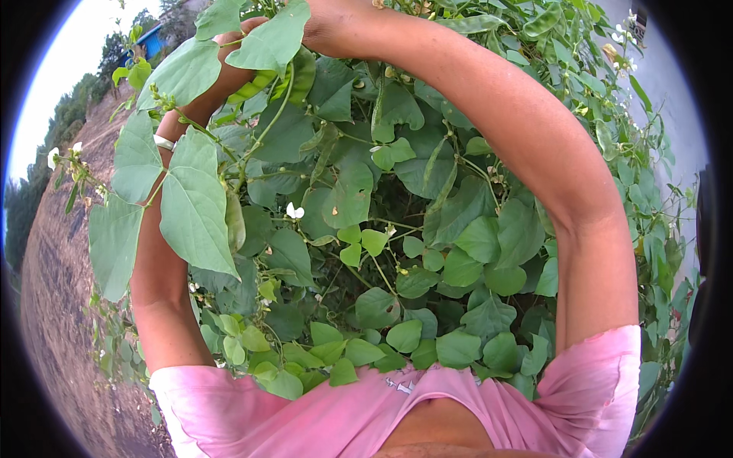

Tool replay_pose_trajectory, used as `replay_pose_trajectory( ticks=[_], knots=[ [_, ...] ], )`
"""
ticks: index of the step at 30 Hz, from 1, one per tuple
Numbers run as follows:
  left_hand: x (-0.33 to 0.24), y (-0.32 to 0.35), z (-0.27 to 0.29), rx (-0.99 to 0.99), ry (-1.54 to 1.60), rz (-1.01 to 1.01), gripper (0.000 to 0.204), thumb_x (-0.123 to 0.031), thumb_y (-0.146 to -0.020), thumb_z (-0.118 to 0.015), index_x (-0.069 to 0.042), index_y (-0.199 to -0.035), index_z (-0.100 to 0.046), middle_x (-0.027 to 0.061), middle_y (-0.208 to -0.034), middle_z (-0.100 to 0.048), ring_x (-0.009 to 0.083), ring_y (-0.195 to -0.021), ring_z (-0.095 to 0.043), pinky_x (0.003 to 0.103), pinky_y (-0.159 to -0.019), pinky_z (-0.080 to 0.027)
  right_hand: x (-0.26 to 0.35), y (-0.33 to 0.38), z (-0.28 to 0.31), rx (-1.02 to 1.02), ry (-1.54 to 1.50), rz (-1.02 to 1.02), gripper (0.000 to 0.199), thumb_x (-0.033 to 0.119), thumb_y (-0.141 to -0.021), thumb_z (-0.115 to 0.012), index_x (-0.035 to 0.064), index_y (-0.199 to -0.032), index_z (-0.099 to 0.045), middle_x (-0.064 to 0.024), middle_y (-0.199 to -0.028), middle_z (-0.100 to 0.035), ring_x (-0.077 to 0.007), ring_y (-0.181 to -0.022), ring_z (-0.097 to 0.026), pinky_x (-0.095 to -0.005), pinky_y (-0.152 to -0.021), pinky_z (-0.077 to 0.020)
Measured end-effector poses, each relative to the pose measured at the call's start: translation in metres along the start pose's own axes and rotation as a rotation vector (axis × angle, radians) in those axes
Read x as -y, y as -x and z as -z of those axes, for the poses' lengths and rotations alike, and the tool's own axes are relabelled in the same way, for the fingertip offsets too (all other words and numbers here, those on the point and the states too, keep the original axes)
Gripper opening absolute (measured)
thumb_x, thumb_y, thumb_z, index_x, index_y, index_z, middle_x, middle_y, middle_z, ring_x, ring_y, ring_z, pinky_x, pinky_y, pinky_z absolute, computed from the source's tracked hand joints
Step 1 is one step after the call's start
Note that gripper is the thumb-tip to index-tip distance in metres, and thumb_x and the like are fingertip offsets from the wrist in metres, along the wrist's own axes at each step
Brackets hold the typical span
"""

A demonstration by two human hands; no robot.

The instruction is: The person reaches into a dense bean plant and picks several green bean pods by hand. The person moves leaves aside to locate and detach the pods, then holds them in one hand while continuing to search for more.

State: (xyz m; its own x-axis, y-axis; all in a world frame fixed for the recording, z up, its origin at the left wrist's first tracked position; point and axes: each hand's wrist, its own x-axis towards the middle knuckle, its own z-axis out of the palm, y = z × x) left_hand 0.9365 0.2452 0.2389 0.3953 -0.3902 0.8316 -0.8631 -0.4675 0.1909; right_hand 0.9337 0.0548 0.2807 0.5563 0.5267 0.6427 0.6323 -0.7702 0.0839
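Both my arms reach up into a leafy bean vine (458,267). My left hand (250,26) is at the top edge, mostly covered by broad leaves (269,37); its fingers are hidden. A pale band (164,143) circles the left wrist. Close beside it, my right hand (321,29) is cut off by the upper edge, so its grip does not show. A wide green bean pod (302,75) hangs just below the hands. Another flat pod (235,221) hangs by the large leaves in front of my left forearm.
More pods (475,24) hang at the top right, and slender ones (435,164) in the middle. White flowers (295,211) dot the vine. A grey wall (676,107) stands to the right. Bare brown ground (57,267) stretches left, with a blue structure (153,42) far off.
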Motion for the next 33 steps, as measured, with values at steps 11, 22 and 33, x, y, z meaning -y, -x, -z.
replay_pose_trajectory(
  ticks=[11,22,33],
  knots=[
    [-0.016,0.015,0.005,0.082,0.234,0.2,0.035,-0.018,-0.087,-0.063,-0.005,-0.119,-0.058,0.0022,-0.104,-0.062,0.0089,-0.09,-0.056,0.024,-0.076,-0.045,0.022,0.012,0.032,0.21,-0.222,0.022,0.032,0.035,-0.077,-0.062,0.0065,-0.088,-0.07,-0.0209,-0.091,-0.066,-0.0349,-0.089,-0.064,-0.0414,-0.076,-0.0503],
    [-0.033,0.004,-0.005,0.19,-0.211,0.326,0.025,-0.03,-0.089,-0.05,-0.008,-0.096,-0.059,-0.002,-0.079,-0.052,0.0085,-0.072,-0.045,0.026,-0.069,-0.037,-0.001,0.006,0.004,0.021,-0.086,-0.022,0.018,0.017,-0.076,-0.059,0.0106,-0.089,-0.07,-0.0191,-0.093,-0.066,-0.0356,-0.09,-0.064,-0.042,-0.077,-0.0495],
    [-0.01,0.011,-0.005,0.131,-0.04,0.313,0.026,-0.03,-0.088,-0.051,-0.008,-0.1,-0.058,-0.0037,-0.081,-0.049,0.0059,-0.073,-0.041,0.022,-0.066,-0.033,0.032,0.037,0.003,0.37,0.1,-0.165,0.028,0.02,-0.082,-0.056,0.0074,-0.104,-0.068,-0.014,-0.103,-0.067,-0.028,-0.094,-0.066,-0.0396,-0.077,-0.054]
  ],
)
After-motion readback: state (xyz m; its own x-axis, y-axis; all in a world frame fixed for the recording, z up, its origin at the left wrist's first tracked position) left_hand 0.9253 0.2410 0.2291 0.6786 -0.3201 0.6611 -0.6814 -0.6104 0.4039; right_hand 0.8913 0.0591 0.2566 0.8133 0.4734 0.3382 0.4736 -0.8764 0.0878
